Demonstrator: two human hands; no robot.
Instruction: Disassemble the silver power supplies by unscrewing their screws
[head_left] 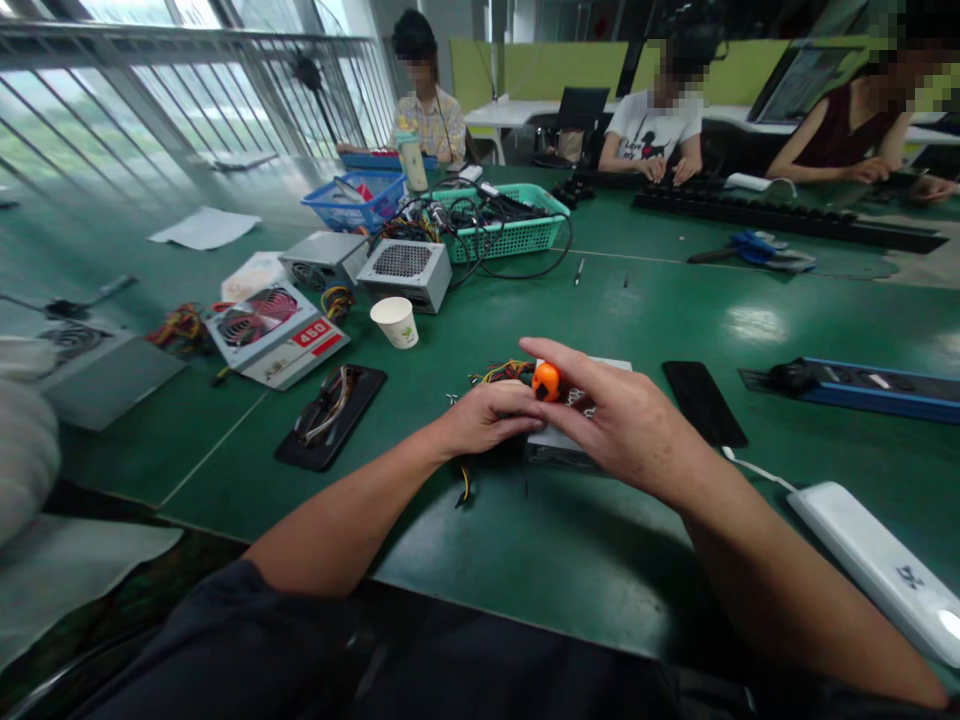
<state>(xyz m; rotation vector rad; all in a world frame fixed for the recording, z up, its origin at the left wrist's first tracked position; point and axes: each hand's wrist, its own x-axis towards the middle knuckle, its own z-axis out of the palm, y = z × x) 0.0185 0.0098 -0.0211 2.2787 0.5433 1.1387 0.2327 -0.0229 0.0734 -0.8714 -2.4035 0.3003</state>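
Observation:
A grey power supply unit point(559, 440) lies on the green table point(540, 530) in front of me, coloured wires point(499, 373) trailing from its far left side. My right hand point(619, 420) is above it, fingers pinched round an orange-handled screwdriver point(546, 381) that stands upright on the unit. My left hand point(487, 415) rests curled against the unit's left side, holding it in place.
To the left lie a "450" power supply point(277, 335), two grey ones point(405, 270), a paper cup point(396, 322), a black tray point(330, 415). Baskets point(517, 215) of cables sit behind. Right: black phone point(703, 402), white power strip point(877, 565), blue tray point(862, 385). Three people sit at the far side.

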